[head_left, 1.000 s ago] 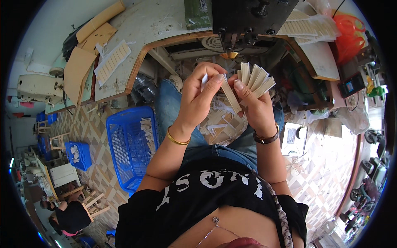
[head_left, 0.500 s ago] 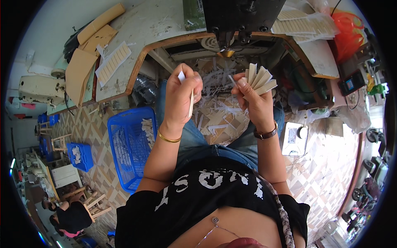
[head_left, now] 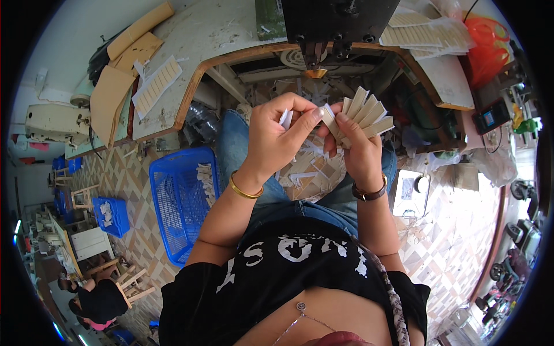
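Note:
My right hand (head_left: pixel 360 141) is closed around several flat, cream-coloured strips (head_left: pixel 369 112) with white edges, spread out like a fan between thumb and fingers. One more strip (head_left: pixel 329 119) stands apart at the left side of the fan. At its upper end, the thumb and forefinger of my left hand (head_left: pixel 283 130) pinch together. A white scrap (head_left: pixel 285 119) also shows in the curl of the left hand; its lower part is hidden by the fingers. Both hands are held above my lap, below the black machine head (head_left: pixel 337 23).
A curved worktable (head_left: pixel 199 49) surrounds the machine, with a scored cream sheet (head_left: pixel 157 87) on its left and stacked sheets (head_left: pixel 424 34) on its right. A blue basket (head_left: pixel 167 230) stands left of my legs. Offcuts (head_left: pixel 306 173) litter the floor; a seated person (head_left: pixel 104 303) is far left.
My left hand has moved right and met the strips, its thumb and forefinger now at the separate strip. The fan in my right hand has spread and shifted slightly right.

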A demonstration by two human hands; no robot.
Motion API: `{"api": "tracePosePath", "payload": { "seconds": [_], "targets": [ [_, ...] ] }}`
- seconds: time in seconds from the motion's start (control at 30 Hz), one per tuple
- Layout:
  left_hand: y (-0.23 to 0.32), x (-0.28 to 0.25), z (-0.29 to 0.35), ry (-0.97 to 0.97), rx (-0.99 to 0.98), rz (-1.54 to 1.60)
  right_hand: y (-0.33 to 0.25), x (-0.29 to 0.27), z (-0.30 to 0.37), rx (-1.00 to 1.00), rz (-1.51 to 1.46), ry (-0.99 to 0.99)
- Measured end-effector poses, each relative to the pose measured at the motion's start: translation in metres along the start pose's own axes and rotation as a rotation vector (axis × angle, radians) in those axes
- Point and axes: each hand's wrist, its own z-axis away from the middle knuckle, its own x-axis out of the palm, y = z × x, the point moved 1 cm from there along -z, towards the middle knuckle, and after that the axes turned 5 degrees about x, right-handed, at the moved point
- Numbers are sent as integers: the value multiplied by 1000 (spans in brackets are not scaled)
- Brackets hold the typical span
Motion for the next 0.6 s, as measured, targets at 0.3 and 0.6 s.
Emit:
{"api": "tracePosePath", "payload": {
  "seconds": [0.3,0.6],
  "targets": [
    [9,5,-20,222,98,-84,-26,1,-7,-65,168,102],
    [11,9,-31,272,115,-37,-51,3,-22,-93,229,158]
  ]
}}
